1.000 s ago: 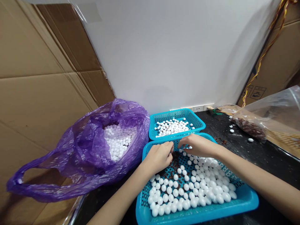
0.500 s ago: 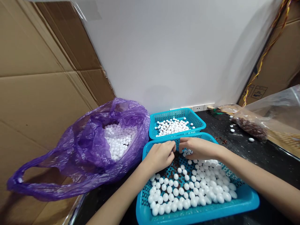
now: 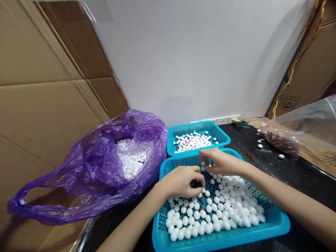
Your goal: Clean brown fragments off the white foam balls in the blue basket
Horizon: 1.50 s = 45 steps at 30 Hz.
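Observation:
My left hand (image 3: 185,182) is over the left half of the near blue basket (image 3: 223,241), its fingers curled. Thumb and index tips close on a small white ball (image 3: 203,190). Farther back, my right hand (image 3: 220,162) hangs at the basket's far side with fingers bent down, and a white ball (image 3: 203,163) shows at the fingertips. Many white balls (image 3: 223,210) fill the front and right of this basket. Dark brown crumbs lie among them, partly hidden under my left hand.
A second blue basket (image 3: 225,140) with white balls stands behind. At left sits an open purple plastic bag (image 3: 91,168) of white balls. On the black tabletop (image 3: 275,175) at right are loose balls and a clear bag (image 3: 309,122) with brown shreds. Cardboard (image 3: 52,115) flanks the left.
My left hand has moved right and toward me, away from the far corner. My right hand has risen slightly, and the two hands are farther apart.

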{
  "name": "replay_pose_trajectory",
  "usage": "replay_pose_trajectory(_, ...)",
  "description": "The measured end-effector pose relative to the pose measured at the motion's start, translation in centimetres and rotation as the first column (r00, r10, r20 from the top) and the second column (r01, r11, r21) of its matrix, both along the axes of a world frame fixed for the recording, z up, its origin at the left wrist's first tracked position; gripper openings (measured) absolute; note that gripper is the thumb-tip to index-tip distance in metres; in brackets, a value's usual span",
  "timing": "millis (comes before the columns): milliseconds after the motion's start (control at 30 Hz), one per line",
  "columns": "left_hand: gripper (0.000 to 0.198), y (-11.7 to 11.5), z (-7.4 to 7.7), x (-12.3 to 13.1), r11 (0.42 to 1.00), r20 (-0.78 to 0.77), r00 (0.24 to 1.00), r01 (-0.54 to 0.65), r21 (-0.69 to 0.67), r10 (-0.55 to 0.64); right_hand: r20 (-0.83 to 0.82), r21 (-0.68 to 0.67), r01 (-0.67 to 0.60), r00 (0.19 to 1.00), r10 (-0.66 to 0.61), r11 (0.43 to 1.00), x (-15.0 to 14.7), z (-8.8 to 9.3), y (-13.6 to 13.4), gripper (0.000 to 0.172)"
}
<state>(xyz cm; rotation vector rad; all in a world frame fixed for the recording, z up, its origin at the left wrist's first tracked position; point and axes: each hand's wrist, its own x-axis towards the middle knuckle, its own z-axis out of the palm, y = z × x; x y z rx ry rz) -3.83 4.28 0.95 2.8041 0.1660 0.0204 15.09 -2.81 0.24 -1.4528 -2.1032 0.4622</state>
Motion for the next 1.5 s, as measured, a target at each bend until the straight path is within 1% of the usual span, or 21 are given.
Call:
replay_pose_trajectory(67,0.010,0.1,0.0,0.0,1.000,-0.012,1.000,0.016,-0.021,-0.016,-0.152,0.056,0.026,0.988,-0.017,0.998,0.0,0.1,0.2,0.015)
replay_pose_trajectory(133,0.013,0.1,-0.1,0.1,0.998,-0.026,0.999,0.031,-0.047,-0.033,-0.279,0.114,0.107,0.958,-0.072,0.988,0.1,0.1,0.5,0.011)
replay_pose_trajectory(200,0.013,0.2,-0.2,0.1,0.996,-0.032,0.999,0.036,-0.077,-0.039,-0.347,0.153,0.190,0.929,-0.128,0.970,0.2,0.1,0.7,0.009)
replay_pose_trajectory(267,0.013,0.2,-0.2,0.1,0.994,-0.032,0.999,0.031,-0.104,-0.034,-0.352,0.149,0.217,0.923,-0.153,0.965,0.3,0.0,0.8,0.007)
replay_pose_trajectory(333,0.012,0.1,-0.1,0.1,0.992,-0.023,0.999,0.023,-0.121,-0.026,-0.307,0.124,0.196,0.940,-0.150,0.973,0.4,-0.1,0.9,0.005)
replay_pose_trajectory(400,0.010,0.0,0.0,0.2,0.992,0.005,1.000,0.008,-0.129,-0.007,-0.219,0.122,0.161,0.967,-0.131,0.979,0.4,-0.1,0.8,0.010)
replay_pose_trajectory(433,0.009,-0.1,0.0,0.2,0.992,0.024,1.000,-0.004,-0.129,0.007,-0.156,0.132,0.144,0.980,-0.123,0.981,0.3,-0.2,0.7,0.013)
replay_pose_trajectory(500,0.008,-0.1,0.1,0.3,0.992,0.057,0.997,-0.035,-0.120,0.043,0.024,0.138,0.110,0.993,-0.114,0.984,0.3,-0.2,0.5,0.017)
replay_pose_trajectory(567,0.008,-0.2,0.1,0.4,0.993,0.077,0.995,-0.056,-0.100,0.064,0.253,0.105,0.100,0.959,-0.124,0.989,0.2,-0.2,0.2,0.017)
replay_pose_trajectory(633,0.008,-0.2,0.2,0.4,0.995,0.088,0.994,-0.057,-0.077,0.063,0.448,0.067,0.118,0.884,-0.135,0.991,0.1,-0.1,-0.1,0.019)
replay_pose_trajectory(667,0.008,-0.2,0.2,0.4,0.996,0.092,0.994,-0.053,-0.069,0.059,0.511,0.053,0.122,0.850,-0.132,0.991,0.1,0.0,-0.2,0.021)
replay_pose_trajectory(733,0.008,-0.2,0.2,0.4,0.997,0.096,0.994,-0.048,-0.057,0.053,0.582,0.023,0.117,0.806,-0.109,0.993,-0.1,0.1,-0.5,0.026)
replay_pose_trajectory(800,0.008,-0.2,0.2,0.4,0.998,0.097,0.994,-0.045,-0.052,0.050,0.617,-0.016,0.107,0.784,-0.075,0.994,-0.2,0.2,-0.6,0.029)
replay_pose_trajectory(900,0.008,-0.2,0.2,0.5,0.998,0.097,0.994,-0.040,-0.051,0.044,0.636,-0.048,0.109,0.770,-0.054,0.993,-0.3,0.3,-0.7,0.028)
replay_pose_trajectory(1133,0.008,-0.2,0.2,0.4,0.998,0.098,0.994,-0.043,-0.043,0.047,0.619,0.000,0.074,0.783,-0.058,0.997,0.2,-0.2,-0.6,0.022)
replay_pose_trajectory(1233,0.008,-0.3,0.2,0.4,0.998,0.096,0.994,-0.045,-0.042,0.049,0.608,-0.008,0.051,0.793,-0.036,0.999,0.3,-0.6,-0.5,0.020)
replay_pose_trajectory(1333,0.007,-0.2,0.2,0.3,0.998,0.093,0.995,-0.041,-0.044,0.045,0.594,-0.026,0.042,0.804,-0.018,0.999,0.3,-0.8,-0.5,0.021)
replay_pose_trajectory(1500,0.008,-0.2,0.2,0.4,0.998,0.093,0.995,-0.030,-0.048,0.035,0.599,-0.035,0.040,0.800,-0.011,0.999,0.4,-0.8,-0.4,0.025)
